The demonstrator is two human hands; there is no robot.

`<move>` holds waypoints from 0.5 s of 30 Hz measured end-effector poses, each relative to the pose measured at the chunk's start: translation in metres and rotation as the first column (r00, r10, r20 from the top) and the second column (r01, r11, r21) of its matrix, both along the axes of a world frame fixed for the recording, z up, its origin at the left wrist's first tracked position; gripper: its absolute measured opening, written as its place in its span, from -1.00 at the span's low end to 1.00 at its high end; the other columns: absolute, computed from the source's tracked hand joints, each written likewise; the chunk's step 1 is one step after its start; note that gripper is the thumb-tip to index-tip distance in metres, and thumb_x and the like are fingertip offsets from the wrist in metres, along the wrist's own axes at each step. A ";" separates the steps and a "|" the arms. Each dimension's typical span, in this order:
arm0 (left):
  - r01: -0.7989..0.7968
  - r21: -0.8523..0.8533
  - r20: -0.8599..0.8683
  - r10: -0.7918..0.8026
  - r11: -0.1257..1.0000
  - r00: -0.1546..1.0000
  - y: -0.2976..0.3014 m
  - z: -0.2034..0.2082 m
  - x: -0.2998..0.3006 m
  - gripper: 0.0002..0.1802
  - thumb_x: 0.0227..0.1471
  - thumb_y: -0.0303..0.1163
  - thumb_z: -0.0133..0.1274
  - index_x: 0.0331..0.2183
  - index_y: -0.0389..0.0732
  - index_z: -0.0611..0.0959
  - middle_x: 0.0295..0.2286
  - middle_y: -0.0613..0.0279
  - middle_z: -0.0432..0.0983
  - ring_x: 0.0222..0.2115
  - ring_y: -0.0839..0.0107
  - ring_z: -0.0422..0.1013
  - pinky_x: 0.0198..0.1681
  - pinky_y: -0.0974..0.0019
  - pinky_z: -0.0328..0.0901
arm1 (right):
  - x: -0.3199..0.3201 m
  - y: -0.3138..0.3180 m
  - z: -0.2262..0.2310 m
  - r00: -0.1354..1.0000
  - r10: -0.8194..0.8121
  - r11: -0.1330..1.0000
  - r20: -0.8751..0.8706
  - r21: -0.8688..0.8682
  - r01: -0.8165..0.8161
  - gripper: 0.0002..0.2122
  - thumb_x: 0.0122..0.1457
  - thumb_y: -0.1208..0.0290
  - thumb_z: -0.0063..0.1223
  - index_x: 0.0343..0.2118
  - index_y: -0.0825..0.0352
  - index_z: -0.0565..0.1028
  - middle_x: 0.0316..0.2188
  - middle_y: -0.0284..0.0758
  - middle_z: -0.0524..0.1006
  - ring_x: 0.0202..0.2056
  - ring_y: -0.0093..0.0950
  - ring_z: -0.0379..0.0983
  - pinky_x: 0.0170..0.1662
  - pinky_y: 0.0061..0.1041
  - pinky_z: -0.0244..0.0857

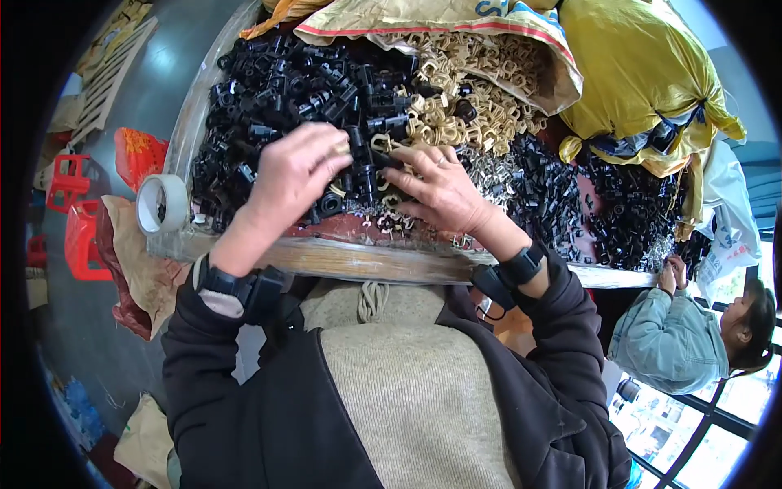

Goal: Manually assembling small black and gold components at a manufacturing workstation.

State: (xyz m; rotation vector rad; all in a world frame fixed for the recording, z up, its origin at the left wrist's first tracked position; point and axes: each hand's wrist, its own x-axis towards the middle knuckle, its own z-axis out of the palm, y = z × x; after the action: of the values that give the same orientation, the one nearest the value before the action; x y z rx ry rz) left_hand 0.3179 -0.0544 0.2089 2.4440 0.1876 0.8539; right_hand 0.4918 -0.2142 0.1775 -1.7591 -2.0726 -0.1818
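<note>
Over the near edge of the table, my left hand (303,167) is closed, its fingertips pinched together; what they hold is mostly hidden, though a small tan bit shows there. My right hand (440,186) faces it, thumb and fingers closing on a dark plastic part that they partly cover. Between the hands stands a black tubular plastic fitting (358,151); I cannot tell whether either hand touches it. A beige plastic clip (380,143) is just beyond my right fingertips. Around my left hand spreads a heap of black plastic fittings (277,90).
Beige clips (456,106) spill from a woven sack (521,24) at the back. Small black parts (538,187) cover the table's right side. A tape roll (161,204) is at the left corner, a yellow bag (635,73) at the back right. Another person (680,338) sits at right.
</note>
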 end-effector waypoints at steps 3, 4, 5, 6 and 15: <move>0.221 0.173 -0.041 -0.218 0.960 0.975 -0.024 -0.029 -0.013 -0.85 -0.17 -0.40 0.04 -0.46 -0.25 0.55 -0.45 0.18 0.43 -0.52 0.28 0.42 -0.47 0.39 0.35 | -0.007 0.000 -0.011 0.990 0.082 0.996 0.116 0.018 -0.085 -0.51 -0.20 0.37 0.15 -0.10 0.19 0.35 -0.17 -0.26 0.33 -0.23 -0.30 0.30 -0.20 -0.41 0.26; 0.220 0.168 -0.050 -0.215 0.961 0.975 -0.028 -0.032 -0.014 -0.85 -0.17 -0.40 0.04 -0.46 -0.25 0.55 -0.45 0.18 0.43 -0.52 0.28 0.42 -0.47 0.39 0.35 | -0.004 0.003 -0.013 0.990 0.102 0.994 0.100 0.021 -0.105 -0.53 -0.20 0.39 0.14 -0.11 0.19 0.36 -0.18 -0.26 0.33 -0.24 -0.30 0.31 -0.21 -0.41 0.26; 0.248 0.188 -0.095 -0.234 0.950 0.968 -0.030 -0.035 -0.014 -0.87 -0.17 -0.41 0.03 -0.47 -0.24 0.54 -0.46 0.20 0.42 -0.53 0.30 0.41 -0.49 0.39 0.35 | 0.001 0.008 -0.016 0.989 0.122 0.992 0.084 0.025 -0.125 -0.55 -0.20 0.41 0.14 -0.13 0.18 0.37 -0.19 -0.25 0.33 -0.25 -0.30 0.31 -0.22 -0.41 0.27; 0.278 0.206 -0.136 -0.254 0.938 0.957 -0.032 -0.038 -0.012 -0.88 -0.18 -0.42 0.02 -0.48 -0.23 0.53 -0.48 0.22 0.41 -0.55 0.33 0.40 -0.51 0.39 0.34 | 0.006 0.012 -0.018 0.988 0.140 0.989 0.072 0.028 -0.143 -0.56 -0.20 0.42 0.13 -0.14 0.18 0.38 -0.19 -0.25 0.33 -0.26 -0.30 0.32 -0.22 -0.42 0.27; 0.067 0.329 -0.194 -0.002 0.942 0.981 -0.001 -0.037 0.005 -0.92 -0.18 -0.46 0.00 -0.49 -0.19 0.51 -0.53 0.33 0.35 -0.58 0.42 0.39 -0.58 0.42 0.31 | 0.023 0.055 -0.014 0.975 0.220 0.975 -0.028 -0.012 -0.220 -0.61 -0.15 0.55 0.06 -0.16 0.18 0.40 -0.21 -0.22 0.32 -0.25 -0.28 0.35 -0.25 -0.43 0.33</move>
State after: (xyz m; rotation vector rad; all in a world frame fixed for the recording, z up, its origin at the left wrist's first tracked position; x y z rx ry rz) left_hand 0.3230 -0.0556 0.1716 2.8411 0.0714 0.6785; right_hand 0.5152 -0.1596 0.1631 -1.5161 -2.2351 -0.0781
